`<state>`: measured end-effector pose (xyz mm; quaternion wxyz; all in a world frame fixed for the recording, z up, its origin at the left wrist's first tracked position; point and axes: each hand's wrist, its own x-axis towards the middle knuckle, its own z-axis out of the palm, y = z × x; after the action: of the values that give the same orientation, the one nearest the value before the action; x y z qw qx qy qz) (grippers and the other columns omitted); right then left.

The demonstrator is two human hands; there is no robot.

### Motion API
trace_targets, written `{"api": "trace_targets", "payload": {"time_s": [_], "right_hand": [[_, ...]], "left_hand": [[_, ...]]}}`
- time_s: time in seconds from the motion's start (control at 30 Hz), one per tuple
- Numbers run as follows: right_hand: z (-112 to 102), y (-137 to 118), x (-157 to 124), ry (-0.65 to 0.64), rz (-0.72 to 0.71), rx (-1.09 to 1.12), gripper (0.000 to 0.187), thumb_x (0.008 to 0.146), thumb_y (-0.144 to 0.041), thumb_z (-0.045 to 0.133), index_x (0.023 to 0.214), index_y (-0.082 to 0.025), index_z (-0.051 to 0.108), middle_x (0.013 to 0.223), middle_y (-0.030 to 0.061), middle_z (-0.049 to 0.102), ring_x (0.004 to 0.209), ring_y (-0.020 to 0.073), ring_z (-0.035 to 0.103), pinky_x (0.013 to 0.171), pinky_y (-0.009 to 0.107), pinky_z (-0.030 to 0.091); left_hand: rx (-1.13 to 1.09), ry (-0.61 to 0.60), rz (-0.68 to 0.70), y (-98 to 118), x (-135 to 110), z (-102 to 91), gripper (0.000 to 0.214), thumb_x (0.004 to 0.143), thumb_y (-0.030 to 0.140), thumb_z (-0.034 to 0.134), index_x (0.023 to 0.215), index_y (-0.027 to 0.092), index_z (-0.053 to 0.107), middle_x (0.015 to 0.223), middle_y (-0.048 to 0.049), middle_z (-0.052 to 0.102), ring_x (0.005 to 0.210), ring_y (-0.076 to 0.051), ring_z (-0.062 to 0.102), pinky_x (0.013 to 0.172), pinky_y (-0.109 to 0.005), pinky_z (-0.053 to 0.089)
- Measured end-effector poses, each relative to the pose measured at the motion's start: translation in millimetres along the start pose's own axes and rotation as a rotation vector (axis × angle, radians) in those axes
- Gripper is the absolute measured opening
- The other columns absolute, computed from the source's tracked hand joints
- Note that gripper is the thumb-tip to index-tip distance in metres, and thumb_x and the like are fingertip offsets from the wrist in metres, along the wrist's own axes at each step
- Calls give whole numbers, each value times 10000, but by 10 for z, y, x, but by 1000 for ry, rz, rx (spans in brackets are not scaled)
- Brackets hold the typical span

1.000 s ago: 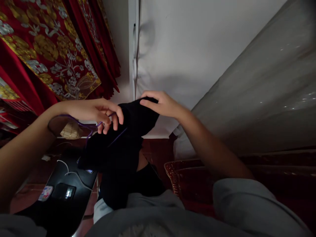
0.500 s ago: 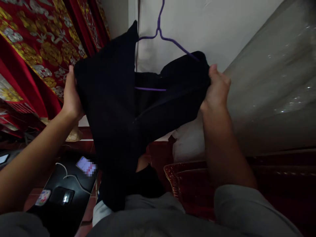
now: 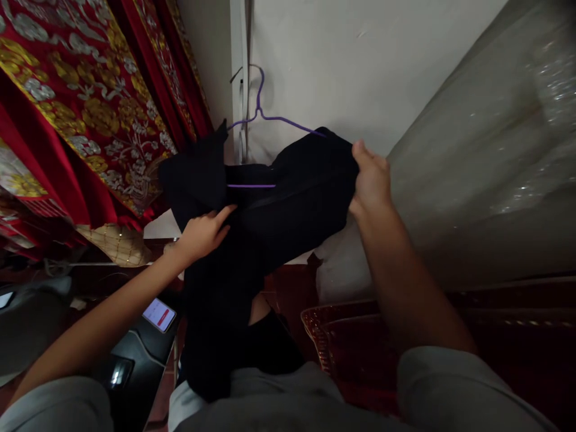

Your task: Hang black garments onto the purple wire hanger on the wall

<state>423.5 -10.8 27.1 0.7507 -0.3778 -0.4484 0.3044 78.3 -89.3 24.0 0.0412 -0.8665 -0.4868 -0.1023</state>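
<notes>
A black shirt with an open front hangs on a purple hanger. The hanger's lower bar shows through the neck opening, and its hook sits by a fitting on the white door. My right hand is closed around the shirt's right side, thumb on top. On the left part of the front lies my left hand, touching the cloth near the opening's edge. Its index finger is stretched out and the fingers are apart. The lower part of the shirt hangs down in front of my body, dark and hard to make out.
Red curtains with gold and silver flowers hang at left. Plastic-wrapped material stands at right. A lit phone, a cable and a dark device lie on a black surface below left. Red carved furniture is below right.
My left hand has let go of the shirt's left shoulder edge and moved right and down onto its front. The shirt and hanger sit lower and further left in view; my right hand keeps its grip.
</notes>
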Motion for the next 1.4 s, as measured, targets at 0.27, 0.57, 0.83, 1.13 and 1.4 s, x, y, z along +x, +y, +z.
{"api": "trace_targets", "payload": {"time_s": [0.27,0.57,0.83,1.13,1.4], "right_hand": [[101,142,-218,-7,-94,-194,379,914,-586,640,749,-246,615,779,8,632,918,224,667,911,422,554],[105,118,-882,254,-498,-493,444,971,-561,532,1264,-231,584,1322,126,593,1308,277,560,1115,538,438],[486,340,-2285,-146,163,-142,277,870,-396,746,1071,-215,685,990,66,707,875,179,693,747,308,556],[534,240,-2250,-219,-19,-266,137,938,-350,676,928,-216,700,898,37,671,808,161,650,694,287,522],[619,326,-1851,-354,-415,-386,142,1028,-237,478,917,-220,565,870,41,615,813,167,601,735,312,496]], "left_hand": [[71,-28,210,450,56,326,314,1060,371,441,1017,151,661,858,-134,686,858,-293,684,809,-406,517],[-401,234,21,715,-91,753,137,995,318,581,936,196,596,792,-39,631,763,-207,626,776,-340,512],[-1236,745,-267,1086,-235,1068,647,870,205,750,1430,250,430,1017,-36,690,910,-158,709,854,-280,587],[-1292,662,-379,1123,-520,941,178,901,296,752,1015,159,755,943,-68,774,882,-184,748,831,-278,596],[-1305,633,-383,1157,-580,890,129,921,292,721,939,164,730,846,-30,720,796,-157,686,740,-241,533]]}}
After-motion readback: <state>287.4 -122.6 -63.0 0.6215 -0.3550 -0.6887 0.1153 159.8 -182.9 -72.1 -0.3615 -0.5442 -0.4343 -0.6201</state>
